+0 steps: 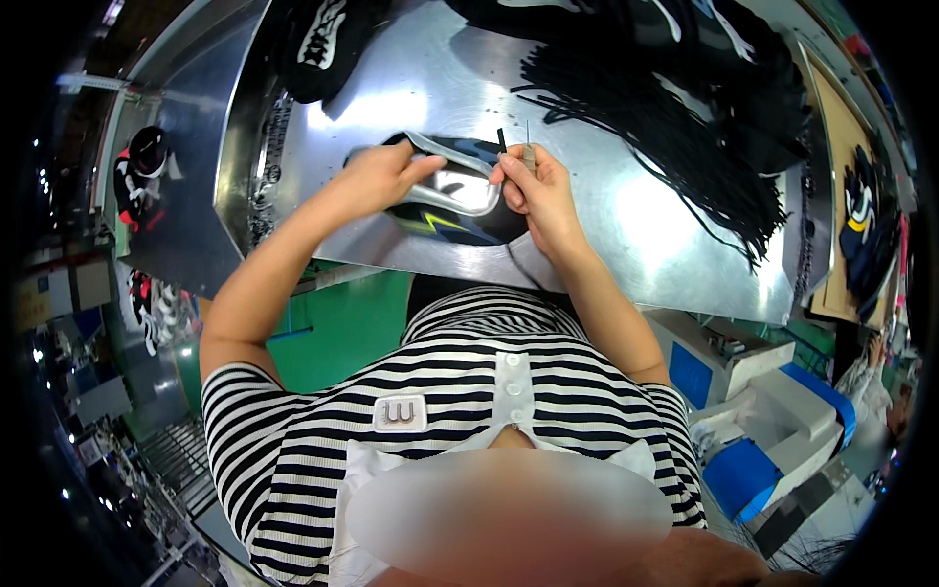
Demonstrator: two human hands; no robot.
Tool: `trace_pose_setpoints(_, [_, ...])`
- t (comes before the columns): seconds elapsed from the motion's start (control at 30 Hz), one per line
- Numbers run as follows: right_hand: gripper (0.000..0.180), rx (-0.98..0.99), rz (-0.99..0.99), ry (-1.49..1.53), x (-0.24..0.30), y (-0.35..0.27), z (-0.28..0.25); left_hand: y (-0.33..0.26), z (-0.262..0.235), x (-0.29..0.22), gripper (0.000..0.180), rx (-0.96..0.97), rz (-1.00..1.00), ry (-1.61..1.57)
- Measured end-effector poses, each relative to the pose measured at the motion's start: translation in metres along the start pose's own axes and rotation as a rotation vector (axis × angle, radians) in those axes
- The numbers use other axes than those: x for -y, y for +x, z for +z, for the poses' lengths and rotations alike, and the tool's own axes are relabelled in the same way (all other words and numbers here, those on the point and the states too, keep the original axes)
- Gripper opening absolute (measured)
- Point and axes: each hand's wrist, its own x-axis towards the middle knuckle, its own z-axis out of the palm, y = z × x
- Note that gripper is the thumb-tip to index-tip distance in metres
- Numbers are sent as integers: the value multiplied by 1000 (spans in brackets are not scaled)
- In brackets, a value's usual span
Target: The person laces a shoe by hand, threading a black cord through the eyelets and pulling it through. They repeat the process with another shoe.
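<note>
A black shoe upper (445, 210) with grey trim and a yellow zigzag mark lies on the shiny metal table (665, 245) in front of me. My left hand (380, 176) grips the upper's left rim. My right hand (533, 186) pinches a thin metal tool with a needle-like tip (528, 147) and the end of a black lace (502, 140) at the upper's right rim. Both forearms come up from my striped shirt.
A heap of black laces (665, 127) spreads over the table's right half. More black shoe uppers (323, 39) lie at the far edge. A blue-and-white machine (773, 411) stands lower right, and a green floor (342, 333) shows under the table.
</note>
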Motion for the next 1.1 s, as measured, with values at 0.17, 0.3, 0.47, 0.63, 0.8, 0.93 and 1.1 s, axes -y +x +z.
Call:
trace_pose_setpoints(0.17, [9,-83,-126,-141,-11,13,0,35,27,-16,74,486,-133,-976])
trace_pose_setpoints(0.3, [9,-163,-213,-89,12,-8,-4,29,46,-45,52,313,33,-1267])
trace_pose_setpoints(0.47, [9,-176,-184,-98,24,-12,-8,26,64,-70,40,19,291,-1436])
trace_pose_setpoints(0.63, [9,-104,-185,-164,28,-14,-5,21,66,-77,22,-87,278,-1495])
trace_pose_setpoints(0.8, [11,-113,-173,-305,27,-21,1,11,59,-79,18,-136,227,-1401])
trace_pose_setpoints(0.93, [10,-113,-168,-529,36,-28,-1,5,68,-84,19,-219,187,-1403])
trace_pose_setpoints(1.1, [17,-137,-263,-573,40,-40,-1,14,78,-84,24,-200,227,-1492])
